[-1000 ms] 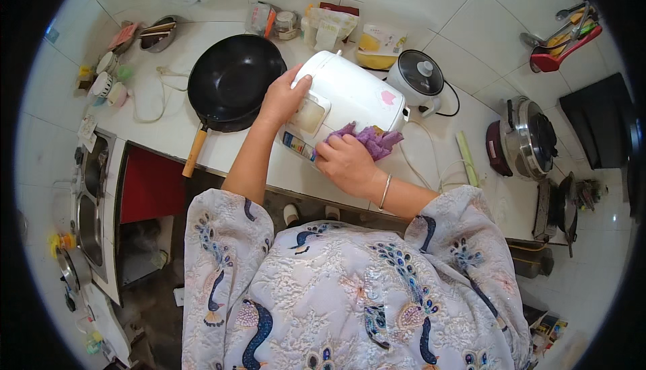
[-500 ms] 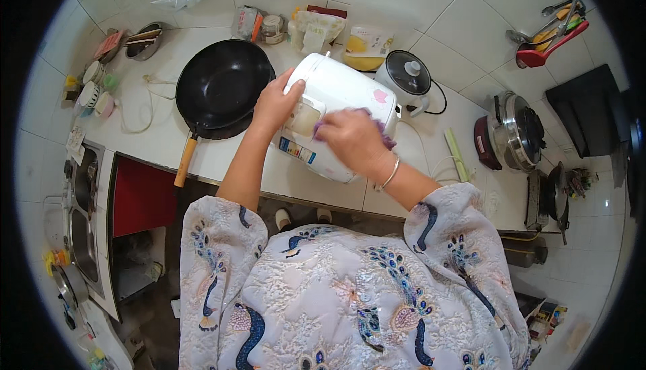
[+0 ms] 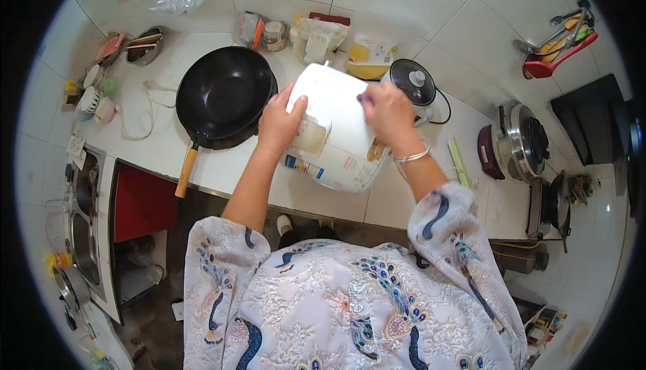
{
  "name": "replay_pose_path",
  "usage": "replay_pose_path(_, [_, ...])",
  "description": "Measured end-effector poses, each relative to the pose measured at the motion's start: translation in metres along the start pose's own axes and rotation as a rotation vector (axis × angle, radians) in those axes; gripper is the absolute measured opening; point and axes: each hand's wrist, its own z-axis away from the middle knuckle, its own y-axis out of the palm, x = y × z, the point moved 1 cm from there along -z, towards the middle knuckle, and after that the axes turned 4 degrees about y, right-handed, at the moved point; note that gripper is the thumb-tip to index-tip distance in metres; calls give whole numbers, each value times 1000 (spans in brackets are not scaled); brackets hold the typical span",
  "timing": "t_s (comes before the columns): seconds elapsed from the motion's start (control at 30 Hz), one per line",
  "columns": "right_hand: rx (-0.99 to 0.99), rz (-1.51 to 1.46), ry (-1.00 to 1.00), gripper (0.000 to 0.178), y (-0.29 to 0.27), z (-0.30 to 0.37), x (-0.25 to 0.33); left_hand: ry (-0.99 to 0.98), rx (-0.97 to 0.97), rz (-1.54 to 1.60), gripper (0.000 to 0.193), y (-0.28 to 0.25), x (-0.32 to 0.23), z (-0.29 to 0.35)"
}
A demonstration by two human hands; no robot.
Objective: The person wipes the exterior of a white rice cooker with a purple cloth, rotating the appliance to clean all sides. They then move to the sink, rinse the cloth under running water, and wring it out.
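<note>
A white rice cooker (image 3: pixel 336 111) is tilted toward me over the counter, with a panel and a blue label on its side. My left hand (image 3: pixel 280 120) grips its left edge, the thumb lying along the white surface. My right hand (image 3: pixel 391 116) is closed on a bunched purple cloth (image 3: pixel 365 98) and presses it to the cooker's upper right side. Only a small bit of the cloth shows past the fingers. To the left of the cooker lies a black wok (image 3: pixel 225 87) with a wooden handle.
Behind the cooker stand a small electric pot (image 3: pixel 412 82) with a glass lid, a yellow bag (image 3: pixel 371 57) and a jar (image 3: pixel 274 35). A green strip (image 3: pixel 459 161) and a pressure cooker (image 3: pixel 525 138) are to the right. The sink (image 3: pixel 84 235) is at far left.
My right hand has moved up and right with the purple cloth, from the cooker's front panel to its upper side. The cooker has turned, showing more of its plain white surface.
</note>
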Motion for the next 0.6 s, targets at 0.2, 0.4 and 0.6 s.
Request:
replay_pose_path(0.2, [-158,-77,-362,4,31,5,75,27,5,132,49,8,8,0])
replay_pose_path(0.4, [-60,56,-484,2,-6,35,34,39,-31,111,48,4,7,4])
replay_pose_path(0.6, [-112,-13,-593,4,18,1,64,55,-2,95,48,1,2,0])
